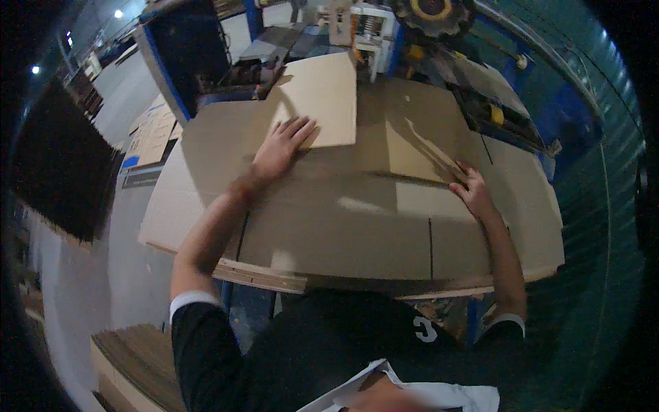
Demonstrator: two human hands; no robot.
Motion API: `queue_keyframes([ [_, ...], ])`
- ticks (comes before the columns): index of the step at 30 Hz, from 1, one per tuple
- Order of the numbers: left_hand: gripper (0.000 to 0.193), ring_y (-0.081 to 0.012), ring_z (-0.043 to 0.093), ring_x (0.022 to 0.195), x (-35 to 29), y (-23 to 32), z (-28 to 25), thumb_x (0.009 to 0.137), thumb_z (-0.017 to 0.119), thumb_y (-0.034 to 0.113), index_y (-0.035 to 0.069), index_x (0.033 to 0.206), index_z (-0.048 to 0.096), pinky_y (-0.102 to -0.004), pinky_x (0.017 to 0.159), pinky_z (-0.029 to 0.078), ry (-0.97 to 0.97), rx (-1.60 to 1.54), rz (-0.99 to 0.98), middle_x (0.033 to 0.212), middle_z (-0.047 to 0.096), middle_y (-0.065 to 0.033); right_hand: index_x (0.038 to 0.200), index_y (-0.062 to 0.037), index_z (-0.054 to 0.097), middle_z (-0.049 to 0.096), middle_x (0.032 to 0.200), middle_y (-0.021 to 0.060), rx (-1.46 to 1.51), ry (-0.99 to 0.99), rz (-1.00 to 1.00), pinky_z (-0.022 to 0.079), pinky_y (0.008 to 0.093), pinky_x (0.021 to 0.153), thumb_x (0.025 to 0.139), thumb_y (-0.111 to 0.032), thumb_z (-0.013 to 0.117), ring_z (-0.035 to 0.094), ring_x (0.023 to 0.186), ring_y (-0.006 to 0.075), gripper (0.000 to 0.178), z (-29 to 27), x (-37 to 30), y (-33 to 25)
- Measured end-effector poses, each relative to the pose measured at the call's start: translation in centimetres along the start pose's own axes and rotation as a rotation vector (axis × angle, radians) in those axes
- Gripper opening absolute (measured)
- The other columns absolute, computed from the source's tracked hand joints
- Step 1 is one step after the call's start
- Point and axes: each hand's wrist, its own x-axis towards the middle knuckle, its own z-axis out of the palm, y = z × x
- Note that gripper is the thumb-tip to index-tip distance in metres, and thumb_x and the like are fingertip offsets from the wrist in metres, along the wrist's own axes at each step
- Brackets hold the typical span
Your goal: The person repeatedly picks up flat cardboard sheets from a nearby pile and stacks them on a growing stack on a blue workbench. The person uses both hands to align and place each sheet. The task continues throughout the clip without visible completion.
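A large brown cardboard sheet (329,230) with cut slots lies across the work surface in front of me. On its far middle a lighter cardboard panel (322,103) stands out, reaching toward the machine. My left hand (280,147) rests on this panel's near left corner, fingers stretched out flat. To the right, a second folded cardboard panel (422,147) is tilted, partly in shadow. At its near right corner my right hand (473,191) pinches the edge between thumb and fingers.
Beyond the cardboard stands a machine (371,41) with a dark toothed wheel (434,14) and blue frame. Stacked cardboard (134,364) sits at the lower left. A tall dark stack (62,165) is at far left, and flat cardboard (152,136) lies beside the bench.
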Motion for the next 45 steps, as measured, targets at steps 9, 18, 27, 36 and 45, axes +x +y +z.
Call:
queue_keyframes([
  [9,0.082,-0.0377,0.029,0.127,-1.9,2.2,-2.4,0.076,0.066,0.022,0.006,0.140,0.017,-0.0510,0.104,0.022,0.172,0.073,-0.332,0.139,0.029,-0.0208,0.136,-0.0101,0.032,0.029,0.139,0.0207,-0.175,0.097,0.113,0.031,0.0407,0.102,0.079,-0.018,0.063,0.034,0.124,0.0369,0.066,-2.9,-3.6,-3.4],
  [18,0.074,-0.0372,0.028,0.128,-23.0,2.2,-9.9,0.080,0.065,0.026,-0.010,0.132,0.025,-0.0425,0.105,0.023,0.812,0.054,-1.349,0.134,0.031,-0.0301,0.132,0.0063,0.031,0.034,0.136,0.0227,-0.091,0.754,0.909,0.034,0.0419,0.099,0.081,-0.030,0.063,0.041,0.119,0.0350,0.070,-0.4,-23.7,10.8],
  [27,0.077,-0.0406,0.020,0.130,-21.6,1.1,-12.8,0.083,0.059,0.037,-0.004,0.136,0.021,-0.0475,0.104,0.022,0.388,0.235,-1.369,0.139,0.019,-0.0307,0.129,-0.0017,0.042,0.049,0.123,0.0147,0.037,1.003,0.752,0.044,0.0415,0.086,0.086,-0.028,0.057,0.051,0.106,0.0282,0.053,-0.2,-24.9,16.8],
  [36,0.032,-0.0132,0.053,0.075,-21.6,-3.5,-15.3,0.080,0.059,0.003,-0.002,0.111,0.051,-0.0236,0.069,0.044,1.040,-0.772,-0.959,0.085,0.052,-0.0066,0.129,0.0005,0.038,0.047,0.123,0.0143,1.152,1.235,0.405,0.040,0.0383,0.090,0.072,-0.005,0.058,0.049,0.106,0.0279,0.061,-9.5,-22.9,9.9],
  [45,0.026,-0.0233,0.054,0.100,-17.5,9.9,-13.9,0.083,0.052,0.004,-0.001,0.108,0.054,-0.0329,0.086,0.041,0.548,-0.604,-0.765,0.107,0.057,-0.0142,0.098,0.0024,0.061,0.062,0.101,0.0120,0.198,1.084,0.351,0.047,0.0365,0.080,0.069,0.002,0.056,0.058,0.095,0.0220,0.030,-0.6,-24.8,-12.1],
])
